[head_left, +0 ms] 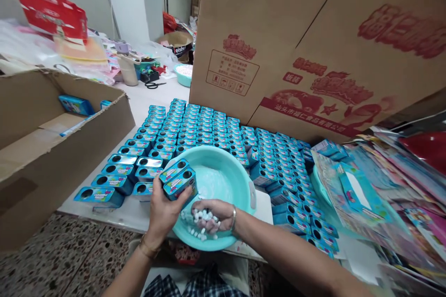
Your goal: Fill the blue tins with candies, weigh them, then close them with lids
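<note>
My left hand (165,211) is closed round two small blue boxes (179,180), held side by side over the left rim of a turquoise basin (240,167). Each box has a dark round hole in its printed top. Inside the basin, my right hand (212,216) is cupped palm up with a handful of small white pellets (205,215), which look like candies. More pellets lie near the fingers, and a pale powder coats the basin's bottom. Rows of similar blue boxes (184,132) stand upright behind and on both sides of the basin, holes facing up.
A large printed carton (272,46) rises behind the rows. At the left is an open cardboard box (87,139) with a few blue boxes inside. Flattened printed sheets (365,185) partly cover another turquoise basin (317,181) at right. Scissors (155,85) lie farther back.
</note>
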Tool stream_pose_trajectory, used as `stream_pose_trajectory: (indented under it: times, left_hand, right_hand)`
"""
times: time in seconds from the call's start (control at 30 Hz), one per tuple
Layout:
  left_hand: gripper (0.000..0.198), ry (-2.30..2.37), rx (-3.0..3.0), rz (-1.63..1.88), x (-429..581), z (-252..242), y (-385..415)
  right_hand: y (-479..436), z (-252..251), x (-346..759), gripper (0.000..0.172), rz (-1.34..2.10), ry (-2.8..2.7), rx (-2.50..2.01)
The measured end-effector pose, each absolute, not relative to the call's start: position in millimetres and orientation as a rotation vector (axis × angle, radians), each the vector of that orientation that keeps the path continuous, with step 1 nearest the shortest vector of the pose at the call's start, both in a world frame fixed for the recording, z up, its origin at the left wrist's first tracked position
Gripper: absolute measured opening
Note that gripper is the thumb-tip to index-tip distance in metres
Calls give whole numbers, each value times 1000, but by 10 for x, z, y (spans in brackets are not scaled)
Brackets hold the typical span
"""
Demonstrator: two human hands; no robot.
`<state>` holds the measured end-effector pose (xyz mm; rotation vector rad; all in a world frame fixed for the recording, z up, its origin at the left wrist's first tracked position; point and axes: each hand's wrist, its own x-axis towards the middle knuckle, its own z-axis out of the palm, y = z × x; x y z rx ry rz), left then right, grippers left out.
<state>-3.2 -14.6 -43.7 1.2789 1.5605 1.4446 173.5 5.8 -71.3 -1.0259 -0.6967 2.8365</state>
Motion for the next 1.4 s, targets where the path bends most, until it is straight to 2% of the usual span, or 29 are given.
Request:
stream_pose_trajectory:
  times: [0.07,0.2,0.37,0.57,0.73,0.9,1.17,1.4]
  left_hand:
    - [60,1531,1315,1433,-54,-390,-132]
    - [70,1555,1673,1274,-56,-361,-138]
    - [74,1407,2312,996,85,-441,-151]
    - [69,1458,2455,951,286,-412,-83]
    - [69,1429,2491,901,326,-339,-56]
    - [66,1407,2426,875,345,-256,-22]
    - [67,1327,2323,889,345,-234,8]
    - [67,1295,2049,828,284,-186,-51]
  right_hand:
    - [91,-588,1895,12,2809,-453,-747]
    - [81,-289,2096,7,2281,-160,-534]
    - [44,40,2045,6,1698,3,-637]
    - [21,23,1792,7,1185,-240,-732]
    - [-24,31,1770,8,1147,-488,-793]
    - [-18,92,1786,6,1163,-485,-800]
    - [-32,148,1731,23,1170,-481,-766]
    - [-18,224,1835,25,1333,-445,-673]
